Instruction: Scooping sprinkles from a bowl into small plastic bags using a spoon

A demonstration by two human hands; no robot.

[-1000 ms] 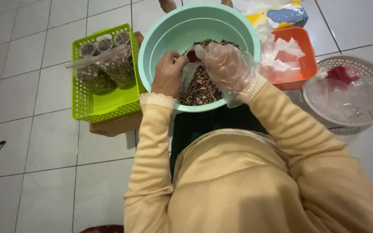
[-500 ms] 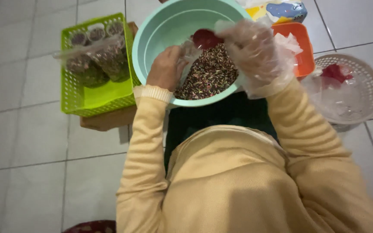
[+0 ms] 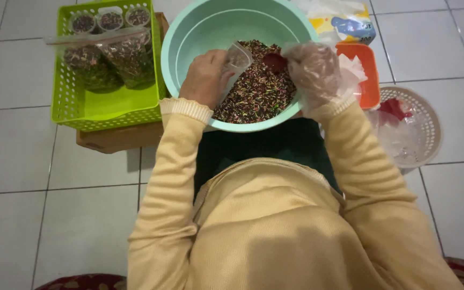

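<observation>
A mint-green bowl (image 3: 189,32) sits in front of me, partly filled with small multicoloured sprinkles (image 3: 256,91). My left hand (image 3: 206,78), bare, holds a small clear plastic bag (image 3: 237,58) open over the sprinkles. My right hand (image 3: 313,72) wears a clear plastic glove and grips a dark red scoop (image 3: 275,62) just right of the bag's mouth. Both hands are inside the bowl's rim.
A lime-green basket (image 3: 103,110) at the left holds filled sprinkle bags (image 3: 114,56) and small lidded cups (image 3: 109,20), resting on a wooden stool (image 3: 116,138). An orange tray (image 3: 368,80), a printed packet (image 3: 344,24) and a beige basket (image 3: 428,123) of plastic stand at the right. White tiled floor all around.
The scoop has come down from the bowl's far side toward the bag's mouth. My left hand has tipped the bag more upright. The view has shifted slightly.
</observation>
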